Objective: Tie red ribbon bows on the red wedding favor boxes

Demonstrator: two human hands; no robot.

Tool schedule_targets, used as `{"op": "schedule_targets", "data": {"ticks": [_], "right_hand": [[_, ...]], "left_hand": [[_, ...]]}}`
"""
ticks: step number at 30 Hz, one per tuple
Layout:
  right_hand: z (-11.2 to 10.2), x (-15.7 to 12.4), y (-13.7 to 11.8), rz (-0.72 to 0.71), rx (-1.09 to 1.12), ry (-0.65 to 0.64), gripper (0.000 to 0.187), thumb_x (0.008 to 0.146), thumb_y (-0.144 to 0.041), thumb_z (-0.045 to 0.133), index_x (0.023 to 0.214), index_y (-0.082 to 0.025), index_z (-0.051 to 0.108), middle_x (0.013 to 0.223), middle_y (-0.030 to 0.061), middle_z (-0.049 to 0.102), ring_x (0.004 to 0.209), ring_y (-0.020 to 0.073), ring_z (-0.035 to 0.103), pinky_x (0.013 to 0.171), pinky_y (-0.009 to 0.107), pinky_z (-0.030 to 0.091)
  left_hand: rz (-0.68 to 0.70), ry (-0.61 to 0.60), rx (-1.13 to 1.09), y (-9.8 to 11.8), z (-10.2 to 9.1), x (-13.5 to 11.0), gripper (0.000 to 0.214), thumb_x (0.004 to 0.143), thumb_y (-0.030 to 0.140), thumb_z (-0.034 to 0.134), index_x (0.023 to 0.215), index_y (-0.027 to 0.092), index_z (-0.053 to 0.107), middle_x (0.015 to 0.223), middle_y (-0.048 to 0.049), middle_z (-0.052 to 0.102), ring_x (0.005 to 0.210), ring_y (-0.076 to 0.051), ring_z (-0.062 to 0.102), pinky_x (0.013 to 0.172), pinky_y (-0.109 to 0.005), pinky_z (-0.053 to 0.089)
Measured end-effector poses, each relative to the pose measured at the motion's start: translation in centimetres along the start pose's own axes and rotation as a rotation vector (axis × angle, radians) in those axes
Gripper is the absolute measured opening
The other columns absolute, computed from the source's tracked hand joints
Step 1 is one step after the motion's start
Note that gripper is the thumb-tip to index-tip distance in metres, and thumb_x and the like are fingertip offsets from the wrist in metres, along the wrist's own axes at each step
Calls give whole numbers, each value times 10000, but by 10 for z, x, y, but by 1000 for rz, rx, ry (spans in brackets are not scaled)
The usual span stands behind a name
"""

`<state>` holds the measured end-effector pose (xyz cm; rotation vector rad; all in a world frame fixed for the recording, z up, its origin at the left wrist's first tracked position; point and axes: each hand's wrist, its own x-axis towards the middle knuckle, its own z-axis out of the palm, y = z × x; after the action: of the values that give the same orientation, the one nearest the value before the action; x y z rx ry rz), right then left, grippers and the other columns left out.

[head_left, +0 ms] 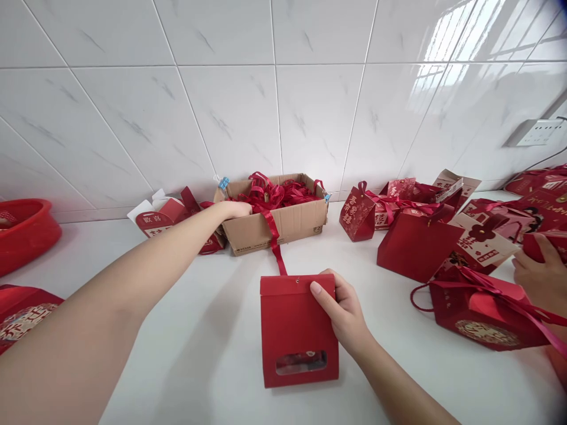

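- Here, lower centre, right hand [346, 304] grips a red box [299, 327].
- Probably light, crushable card; best held by its top fold [279, 285].
- Near centre, left hand [235, 209] in carton [301, 224]; its grip I can't tell.

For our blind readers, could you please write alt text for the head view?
A person's right hand holds a red windowed box; the left hand is at the rim of a ribbon-filled carton. More boxes sit on both sides.

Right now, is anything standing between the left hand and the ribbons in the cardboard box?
Nothing visible does: the left hand reaches over the left end of the cardboard box, close to the ribbons. Whether it touches them is hidden.
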<state>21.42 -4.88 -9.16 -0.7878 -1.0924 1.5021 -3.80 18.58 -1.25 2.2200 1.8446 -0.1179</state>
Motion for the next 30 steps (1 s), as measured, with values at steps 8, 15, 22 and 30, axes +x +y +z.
{"op": "schedule_targets", "data": {"ticks": [8, 15, 22, 30], "right_hand": [[-1, 2, 2, 13, -12, 15, 380, 804, -488, 651, 683, -195, 440, 663, -35, 432, 585, 100, 424, 518, 218, 386], [-1, 2, 2, 5, 2, 26, 363, 805, -473, 657, 687, -191, 463, 663, -36, 452, 583, 99, 445, 517, 214, 393], [-15, 12, 3, 10, 108, 166, 298, 739, -454, 732, 805, -190, 610, 766, -1, 633, 652, 141, 577, 603, 257, 483], [-25, 17, 1, 11, 113, 305, 290, 728, -448, 745, 874, -212, 659, 863, 19, 708, 704, 174, 647, 591, 261, 532]], "left_hand": [[-10, 267, -221, -3, -55, -38, 232, 800, 323, 594, 939, 149, 657, 830, -26, 665, 680, -139, 593, 634, -238, 455], [246, 331, -461, 41, -33, -118, 255, 803, 406, 540, 944, 196, 570, 831, 2, 605, 754, -141, 582, 671, -230, 458], [137, 205, -512, 19, 99, -135, 162, 795, 361, 517, 766, 202, 519, 719, -9, 603, 649, -159, 564, 607, -270, 463], [203, 294, -609, -14, 148, -131, 303, 862, 298, 436, 1145, 195, 471, 913, -42, 645, 806, -162, 621, 739, -294, 501]]}}
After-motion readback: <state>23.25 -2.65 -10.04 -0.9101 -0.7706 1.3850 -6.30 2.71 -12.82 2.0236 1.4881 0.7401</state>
